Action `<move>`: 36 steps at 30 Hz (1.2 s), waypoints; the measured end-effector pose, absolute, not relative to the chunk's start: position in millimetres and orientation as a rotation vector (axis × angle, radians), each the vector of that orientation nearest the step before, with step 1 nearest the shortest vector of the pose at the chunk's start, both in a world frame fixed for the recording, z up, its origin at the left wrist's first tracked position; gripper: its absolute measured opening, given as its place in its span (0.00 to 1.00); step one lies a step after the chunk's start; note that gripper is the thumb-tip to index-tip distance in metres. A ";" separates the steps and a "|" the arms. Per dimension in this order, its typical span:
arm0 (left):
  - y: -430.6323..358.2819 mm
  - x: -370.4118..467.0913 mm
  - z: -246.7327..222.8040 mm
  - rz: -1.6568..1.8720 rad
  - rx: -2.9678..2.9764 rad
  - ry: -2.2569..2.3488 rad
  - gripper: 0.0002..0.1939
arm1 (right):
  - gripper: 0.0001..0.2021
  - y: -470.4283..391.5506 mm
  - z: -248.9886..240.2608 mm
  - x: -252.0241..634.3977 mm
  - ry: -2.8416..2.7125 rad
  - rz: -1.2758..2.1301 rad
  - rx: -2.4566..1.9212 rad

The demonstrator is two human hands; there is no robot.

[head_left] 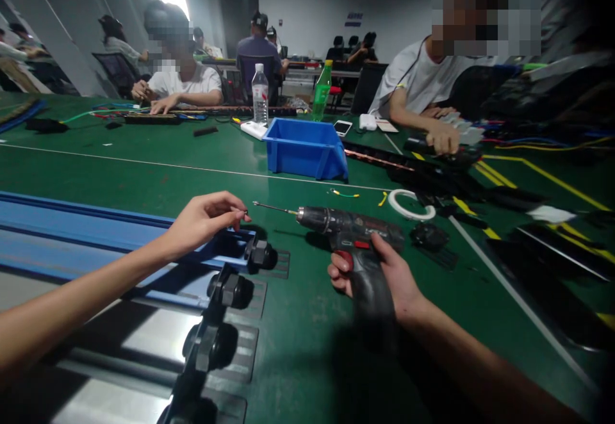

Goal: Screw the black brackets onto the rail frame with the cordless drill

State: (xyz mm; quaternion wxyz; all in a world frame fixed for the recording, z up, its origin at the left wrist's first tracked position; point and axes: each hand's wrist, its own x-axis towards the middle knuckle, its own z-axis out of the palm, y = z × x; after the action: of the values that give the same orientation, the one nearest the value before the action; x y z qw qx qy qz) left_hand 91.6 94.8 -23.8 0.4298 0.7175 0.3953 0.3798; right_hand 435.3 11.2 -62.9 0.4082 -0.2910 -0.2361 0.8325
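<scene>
My right hand (379,267) is wrapped around the grip of a black cordless drill (346,222), a finger on its red trigger. A long thin screwdriver bit (273,207) sticks out of its chuck toward the left. Just short of the bit's tip, my left hand (211,219) is closed in a pinch; a tiny dark bit shows at the fingertips, too small to name. Below that hand lie blue metal profiles (86,219), with black cable glands (259,253) along a black bracket at their right ends.
A blue bin (302,155) stands ahead on the green table (307,360), near a clear bottle (260,94) and a green bottle (322,91). A white ring (410,206) lies right of the drill. Co-workers sit across the table, one with a hand (442,137) at the right.
</scene>
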 end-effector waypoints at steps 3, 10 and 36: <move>96.2 90.0 -25.2 0.939 1.766 1.019 0.10 | 0.24 10.4 -65.4 437.0 -0.582 2.123 -0.696; 92.0 92.1 -21.1 0.896 1.781 1.060 0.09 | 0.17 9.2 -65.9 438.6 -0.632 2.128 -0.684; 87.6 93.4 -19.0 0.862 1.850 1.054 0.09 | 0.14 5.0 -63.8 441.6 -0.811 2.123 -0.795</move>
State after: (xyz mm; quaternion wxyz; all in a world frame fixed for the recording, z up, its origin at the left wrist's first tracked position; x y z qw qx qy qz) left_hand 93.4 87.6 -19.0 0.4097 0.7346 0.4187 0.3424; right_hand 441.6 5.0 -63.8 0.3589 -0.3082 -0.3145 0.8230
